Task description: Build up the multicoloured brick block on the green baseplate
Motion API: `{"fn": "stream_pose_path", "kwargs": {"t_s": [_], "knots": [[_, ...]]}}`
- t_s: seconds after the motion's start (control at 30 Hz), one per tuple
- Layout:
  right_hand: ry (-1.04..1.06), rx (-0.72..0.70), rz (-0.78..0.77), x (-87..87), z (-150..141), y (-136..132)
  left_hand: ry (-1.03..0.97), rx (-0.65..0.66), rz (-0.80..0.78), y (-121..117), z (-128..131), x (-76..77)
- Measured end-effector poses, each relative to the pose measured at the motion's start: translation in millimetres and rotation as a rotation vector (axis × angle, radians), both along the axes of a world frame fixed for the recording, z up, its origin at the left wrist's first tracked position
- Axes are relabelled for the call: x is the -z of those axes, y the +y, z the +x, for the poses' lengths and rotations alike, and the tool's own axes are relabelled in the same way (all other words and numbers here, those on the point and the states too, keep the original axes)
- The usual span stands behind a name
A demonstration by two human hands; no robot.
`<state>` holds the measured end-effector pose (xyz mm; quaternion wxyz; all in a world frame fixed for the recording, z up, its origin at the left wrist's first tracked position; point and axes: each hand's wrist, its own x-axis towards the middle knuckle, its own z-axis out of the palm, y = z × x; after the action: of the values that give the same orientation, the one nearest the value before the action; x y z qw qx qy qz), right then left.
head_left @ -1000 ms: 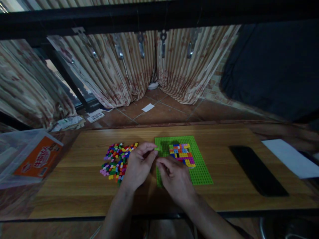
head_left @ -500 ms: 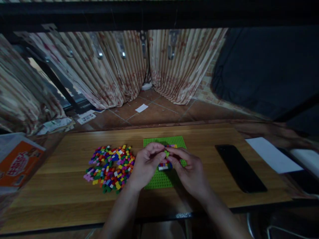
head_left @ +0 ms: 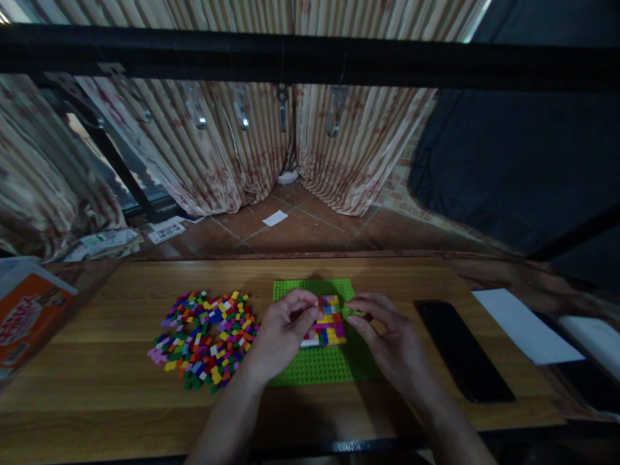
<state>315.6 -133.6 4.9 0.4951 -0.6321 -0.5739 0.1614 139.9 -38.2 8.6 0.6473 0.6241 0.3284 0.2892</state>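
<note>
Over the left part of the baseplate is my left hand point(head_left: 283, 332), thumb and forefinger pinched together; anything between the tips is too small to make out. My right hand point(head_left: 392, 336) is at the baseplate's right edge, its thumb and fingers closed on a small light-green toy brick point(head_left: 347, 312). Between the hands, a patch of joined multicoloured bricks point(head_left: 333, 318) sits on the green studded baseplate point(head_left: 314, 371). My left fingers hide part of that patch. A loose pile of small coloured bricks point(head_left: 213, 339) lies left of my left hand.
On the wooden table point(head_left: 116, 361), a black phone-like slab point(head_left: 462, 349) lies to the right, with a white sheet point(head_left: 526, 326) beyond it. An orange-and-white box point(head_left: 31, 313) stands at the far left. A dark bar point(head_left: 310, 58) with metal hooks crosses above.
My hands have moved apart; the right went rightward with the light-green brick, uncovering the brick patch. The view has tilted slightly upward.
</note>
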Motion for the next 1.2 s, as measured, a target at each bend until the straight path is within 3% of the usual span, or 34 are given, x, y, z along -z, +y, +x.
{"fn": "stream_pose_path", "kwargs": {"t_s": [0.13,0.3,0.47,0.67,0.87,1.07,1.2], "knots": [[-0.125,0.104,0.006,11.7,9,5,0.257,-0.230,0.467,8,-9,4.4],[-0.232,0.042,-0.047,21.3,1,13,0.332,-0.223,0.728,-2,-2,11.6],[-0.264,0.049,-0.084,25.9,-4,18,0.417,-0.140,0.835,-18,9,16.1],[-0.177,0.119,-0.107,27.3,-5,20,0.479,-0.129,0.915,-22,14,20.7],[0.040,0.123,-0.136,29.3,-3,21,0.505,-0.113,0.945,-22,16,24.0],[0.377,0.219,-0.208,32.6,-5,26,0.534,-0.097,0.974,-22,16,25.8],[0.481,0.244,-0.249,32.9,-12,33,0.542,-0.094,0.999,-23,17,27.9]]}}
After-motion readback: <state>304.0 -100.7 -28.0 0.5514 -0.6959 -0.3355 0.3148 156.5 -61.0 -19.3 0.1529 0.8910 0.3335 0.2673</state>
